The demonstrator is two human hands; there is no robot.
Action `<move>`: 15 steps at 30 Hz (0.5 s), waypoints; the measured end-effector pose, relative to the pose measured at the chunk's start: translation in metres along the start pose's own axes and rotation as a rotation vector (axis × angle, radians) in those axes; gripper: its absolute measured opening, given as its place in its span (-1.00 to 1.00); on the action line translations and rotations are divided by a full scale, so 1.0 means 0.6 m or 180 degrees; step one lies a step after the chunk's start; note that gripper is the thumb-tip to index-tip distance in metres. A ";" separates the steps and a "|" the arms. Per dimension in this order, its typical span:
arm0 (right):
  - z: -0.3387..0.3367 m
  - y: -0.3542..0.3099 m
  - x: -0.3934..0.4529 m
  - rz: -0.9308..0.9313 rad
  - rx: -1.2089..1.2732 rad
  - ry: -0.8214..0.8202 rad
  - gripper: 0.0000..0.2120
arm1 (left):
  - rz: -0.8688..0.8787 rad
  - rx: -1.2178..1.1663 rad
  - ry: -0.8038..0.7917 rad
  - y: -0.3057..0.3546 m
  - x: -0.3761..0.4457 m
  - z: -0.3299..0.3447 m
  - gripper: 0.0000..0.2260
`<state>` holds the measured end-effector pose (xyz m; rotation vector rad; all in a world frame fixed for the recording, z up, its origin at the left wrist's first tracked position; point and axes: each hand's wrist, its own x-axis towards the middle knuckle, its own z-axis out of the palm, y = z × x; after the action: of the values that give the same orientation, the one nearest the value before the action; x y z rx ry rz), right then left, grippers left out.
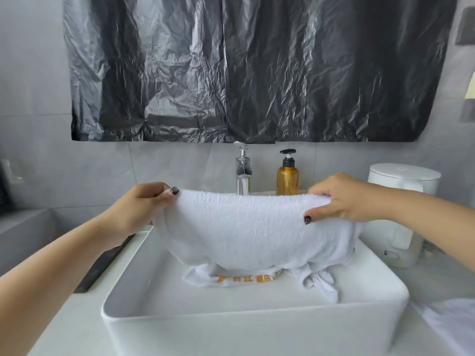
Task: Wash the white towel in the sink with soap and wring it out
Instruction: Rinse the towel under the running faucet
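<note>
Grey tiled wall (33,104), black plastic sheet (244,70) across the top — both hands, left hand (142,209) and right hand (341,199), pinch the white towel (244,227) over the white sink (231,317) at centre.

Two hands: left (140,206), right (341,199). One towel (246,232), one sink (257,322), one tap (242,170), one soap bottle (287,176), one kettle (404,181), one black sheet (257,68).

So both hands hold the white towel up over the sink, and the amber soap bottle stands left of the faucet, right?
Not quite. The head view shows the soap bottle standing right of the faucet. The rest holds: left hand and right hand grip the white towel over the sink.
</note>
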<state>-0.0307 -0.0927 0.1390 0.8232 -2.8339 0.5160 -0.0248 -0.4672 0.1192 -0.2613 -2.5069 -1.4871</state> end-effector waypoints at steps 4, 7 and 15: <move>0.031 0.031 0.015 0.0479 0.0104 0.0038 -0.42 | -0.0258 0.0267 -0.0171 -0.032 0.028 0.032 -0.80; 0.095 0.069 0.039 0.0871 -0.0684 0.0476 -0.60 | -0.0215 0.1428 0.0115 -0.075 0.053 0.087 -0.94; 0.193 0.054 -0.011 0.0240 -0.1000 -0.1195 -0.28 | 0.0381 0.2982 -0.2181 -0.142 0.000 0.165 -0.28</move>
<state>-0.0479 -0.1060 0.0204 0.8251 -3.1718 -0.0930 -0.0559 -0.4205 0.0015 -0.8104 -3.2797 -0.0347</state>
